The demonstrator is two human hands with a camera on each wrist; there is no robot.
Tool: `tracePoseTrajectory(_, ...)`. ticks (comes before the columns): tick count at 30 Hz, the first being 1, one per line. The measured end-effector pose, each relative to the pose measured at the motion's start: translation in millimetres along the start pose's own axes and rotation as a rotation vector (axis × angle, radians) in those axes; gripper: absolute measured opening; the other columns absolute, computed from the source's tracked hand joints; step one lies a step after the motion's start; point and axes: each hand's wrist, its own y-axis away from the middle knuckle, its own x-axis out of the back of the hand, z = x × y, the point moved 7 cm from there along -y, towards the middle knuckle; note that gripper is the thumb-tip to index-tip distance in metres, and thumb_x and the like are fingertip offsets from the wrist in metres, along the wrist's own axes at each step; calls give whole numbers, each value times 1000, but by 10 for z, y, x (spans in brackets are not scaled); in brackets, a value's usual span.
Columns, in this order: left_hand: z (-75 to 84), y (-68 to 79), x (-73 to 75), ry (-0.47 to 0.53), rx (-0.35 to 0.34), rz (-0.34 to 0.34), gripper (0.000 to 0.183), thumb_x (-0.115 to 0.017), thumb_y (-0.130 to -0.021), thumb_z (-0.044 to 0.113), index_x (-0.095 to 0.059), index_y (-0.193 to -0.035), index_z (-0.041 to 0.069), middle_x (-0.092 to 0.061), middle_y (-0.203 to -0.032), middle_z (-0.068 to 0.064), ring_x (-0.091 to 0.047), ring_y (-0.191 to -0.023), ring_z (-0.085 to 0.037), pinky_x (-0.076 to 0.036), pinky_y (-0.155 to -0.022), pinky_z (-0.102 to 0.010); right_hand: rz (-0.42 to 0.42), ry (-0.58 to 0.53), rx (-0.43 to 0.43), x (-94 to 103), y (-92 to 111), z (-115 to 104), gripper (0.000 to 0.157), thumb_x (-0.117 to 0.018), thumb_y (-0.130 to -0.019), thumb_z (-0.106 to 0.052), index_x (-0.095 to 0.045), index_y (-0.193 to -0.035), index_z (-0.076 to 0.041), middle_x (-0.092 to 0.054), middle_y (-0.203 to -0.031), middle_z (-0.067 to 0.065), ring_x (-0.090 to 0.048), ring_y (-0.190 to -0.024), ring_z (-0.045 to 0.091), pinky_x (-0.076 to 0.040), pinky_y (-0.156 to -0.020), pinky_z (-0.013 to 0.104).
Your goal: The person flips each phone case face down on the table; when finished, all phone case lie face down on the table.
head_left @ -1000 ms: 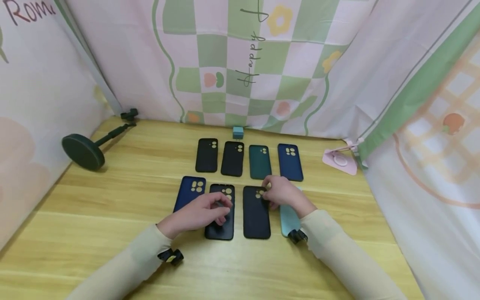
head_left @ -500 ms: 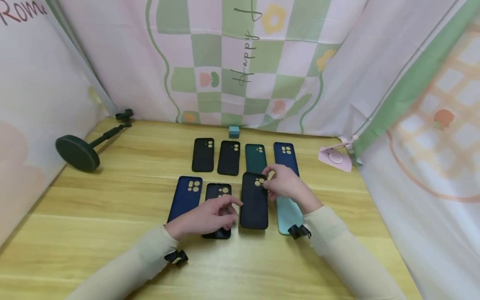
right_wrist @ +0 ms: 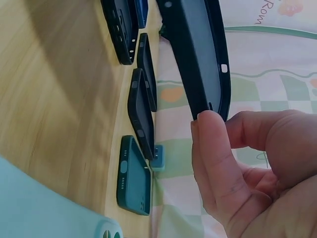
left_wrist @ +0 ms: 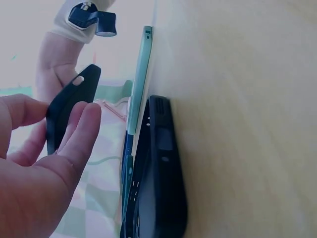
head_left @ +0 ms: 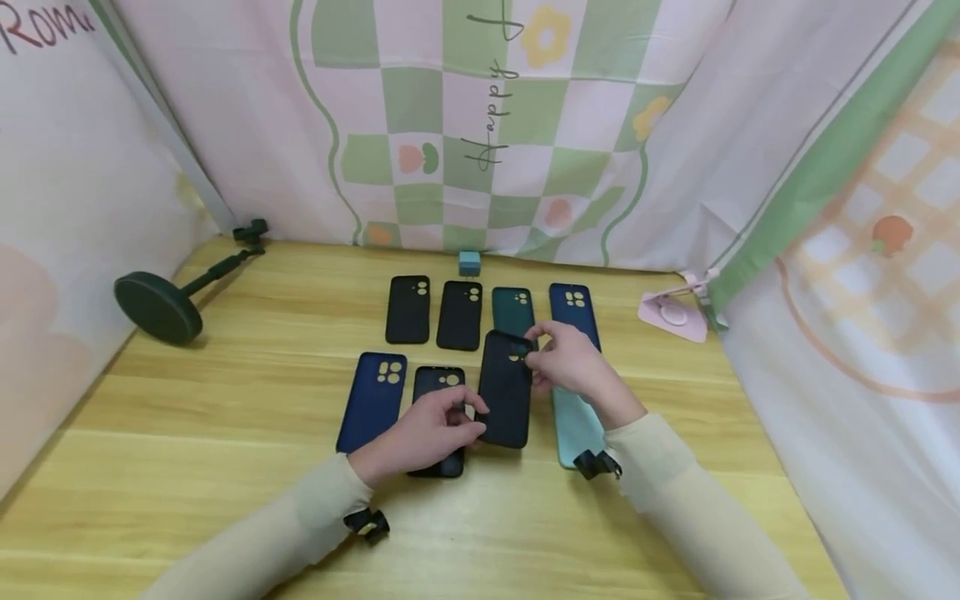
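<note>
A black phone case is held up off the table, tilted, with a camera cutout near its top right corner. My right hand pinches its upper right corner between thumb and fingers; the right wrist view shows the hollow inside of the case. At the lower left edge, the thumb and fingers of my left hand grip the same case. Beneath the left hand another black case lies partly hidden, and a light blue case lies under the right wrist.
Behind stands a row of two black cases, a dark green case and a blue case. Another blue case lies at the left. A small blue block, a dark green round stand and a pink holder sit farther out.
The right hand has lifted the black case from the table by its corner. My left hand has moved right from over the neighbouring case and taken hold of the lifted case's left edge.
</note>
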Motion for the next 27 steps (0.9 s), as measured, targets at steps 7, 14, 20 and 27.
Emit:
tracePoseTrajectory(7,-38,-1,41,91,43,49,17,-64,-94,10,-62,-111,8,-70,-78,-9,-72,-79,-31,-56,-80,-32,24,12,6,-13,-11,-7,31,-62,-93,-14,-54,-122,-8,-66,-94,15,-71,-76,36,-59,-68,47)
tracePoseTrajectory(14,-48,-11,105,197,78,62,17,-59,-94,4,-59,-111,3,-69,-81,-13,-71,-81,-33,-58,-78,-36,123,29,23,3,27,-115,34,-62,-95,-26,-53,-124,-11,-63,-101,14,-69,-77,36,-58,-63,42)
tracePoseTrajectory(20,-42,-5,113,218,75,84,17,-59,-93,3,-59,-110,2,-68,-89,-14,-71,-80,-31,-58,-78,-38,140,32,71,-131,26,-236,30,-62,-96,-27,-56,-122,-12,-64,-91,11,-68,-73,31,-58,-61,40)
tracePoseTrajectory(27,-41,9,62,190,37,104,13,-60,-91,1,-63,-104,0,-45,-144,-20,-70,-74,-25,-58,-75,-45,125,64,111,-339,10,-272,40,-63,-96,-32,-53,-128,-10,-64,-89,8,-66,-66,20,-57,-60,34)
